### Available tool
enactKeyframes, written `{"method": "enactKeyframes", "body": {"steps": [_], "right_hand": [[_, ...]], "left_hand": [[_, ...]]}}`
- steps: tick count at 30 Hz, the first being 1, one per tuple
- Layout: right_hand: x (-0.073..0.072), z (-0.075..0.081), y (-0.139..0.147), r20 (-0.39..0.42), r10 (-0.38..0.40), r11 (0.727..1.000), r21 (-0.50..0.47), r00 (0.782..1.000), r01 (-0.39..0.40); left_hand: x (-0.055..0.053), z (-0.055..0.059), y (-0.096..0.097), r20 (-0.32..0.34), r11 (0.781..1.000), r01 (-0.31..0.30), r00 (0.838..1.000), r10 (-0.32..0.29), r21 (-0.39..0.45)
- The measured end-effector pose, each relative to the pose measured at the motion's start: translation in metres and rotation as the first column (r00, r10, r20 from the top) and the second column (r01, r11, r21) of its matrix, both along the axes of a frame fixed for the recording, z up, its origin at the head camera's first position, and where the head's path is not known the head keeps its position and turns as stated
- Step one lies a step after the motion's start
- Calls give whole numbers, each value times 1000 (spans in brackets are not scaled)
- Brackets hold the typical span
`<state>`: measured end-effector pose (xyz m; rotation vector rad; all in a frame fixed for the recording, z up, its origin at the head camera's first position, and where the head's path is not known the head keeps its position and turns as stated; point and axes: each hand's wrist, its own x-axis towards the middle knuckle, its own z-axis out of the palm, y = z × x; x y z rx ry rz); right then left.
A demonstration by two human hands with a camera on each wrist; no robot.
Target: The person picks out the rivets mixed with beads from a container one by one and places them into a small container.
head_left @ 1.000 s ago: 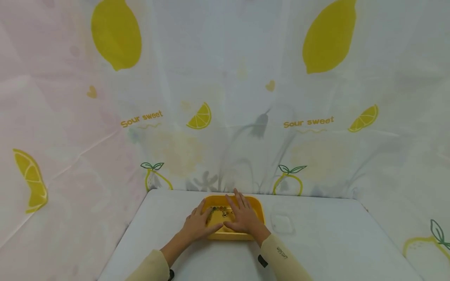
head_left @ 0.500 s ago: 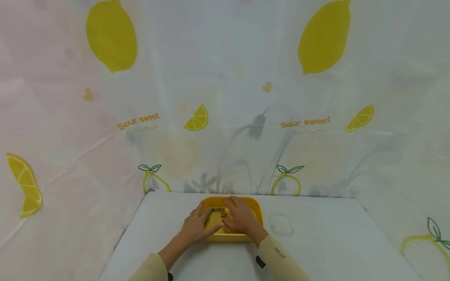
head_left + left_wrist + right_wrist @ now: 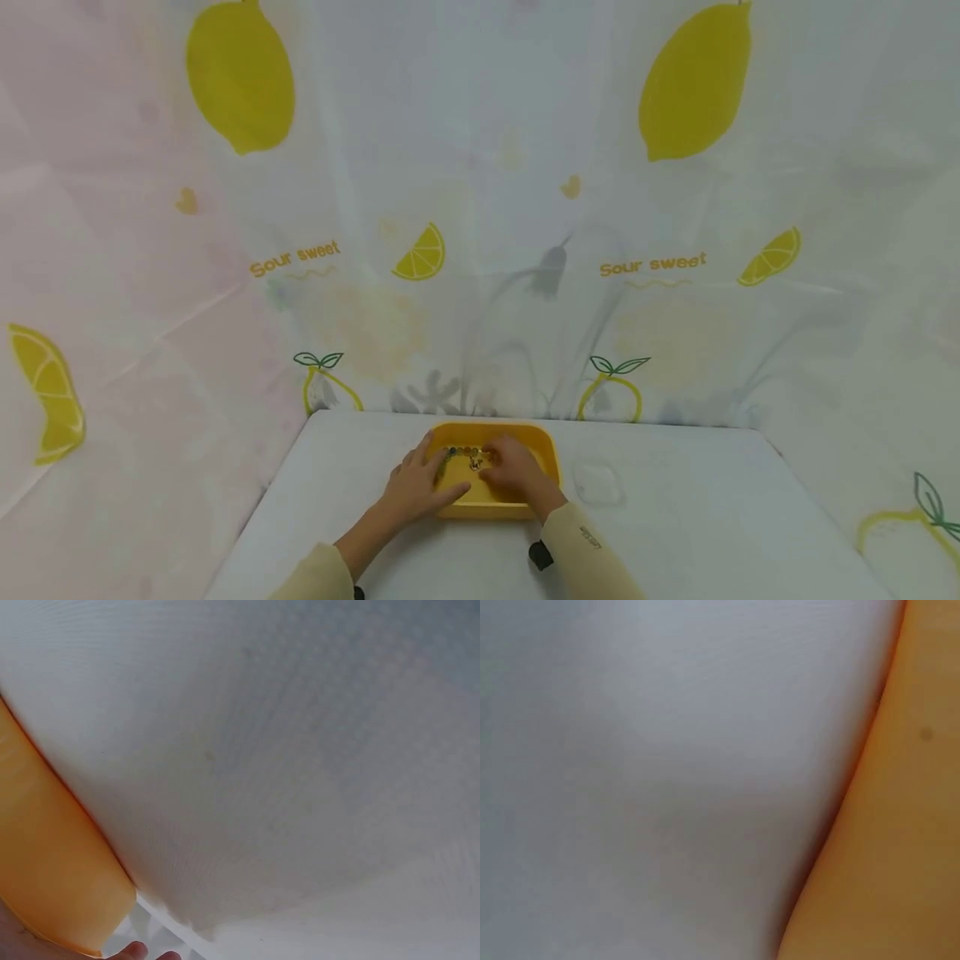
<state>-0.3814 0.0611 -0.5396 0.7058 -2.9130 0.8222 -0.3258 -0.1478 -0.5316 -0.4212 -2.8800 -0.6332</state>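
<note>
A yellow tray (image 3: 480,511) sits on the white table in the head view. Inside it a curved string of coloured beads (image 3: 461,451) lies along the left and far side, with a small metallic charm (image 3: 476,464) at its right part. My left hand (image 3: 417,485) rests over the tray's left rim, fingers spread and thumb stretched over the near side. My right hand (image 3: 516,468) reaches into the tray, its fingers bent down by the right end of the beads. Whether its fingertips pinch anything is hidden. In the left wrist view, fingertips (image 3: 135,950) show at the bottom edge.
A clear plastic container or lid (image 3: 597,482) lies on the white table (image 3: 697,517), right of the tray. Behind the table hangs a lemon-printed cloth (image 3: 480,208). Both wrist views show mostly the table surface and the tray's outer wall.
My right hand's fingers were spread over the tray; they have bent and come down inside it by the beads. My left hand has hardly moved.
</note>
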Motion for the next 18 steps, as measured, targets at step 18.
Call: {"method": "enactKeyframes", "body": {"steps": [18], "right_hand": [[-7,-4,6,133,-28,987,-156,991,49]], "left_hand": [[2,0,3,-24,1000,-6,1000,5,-17]]}}
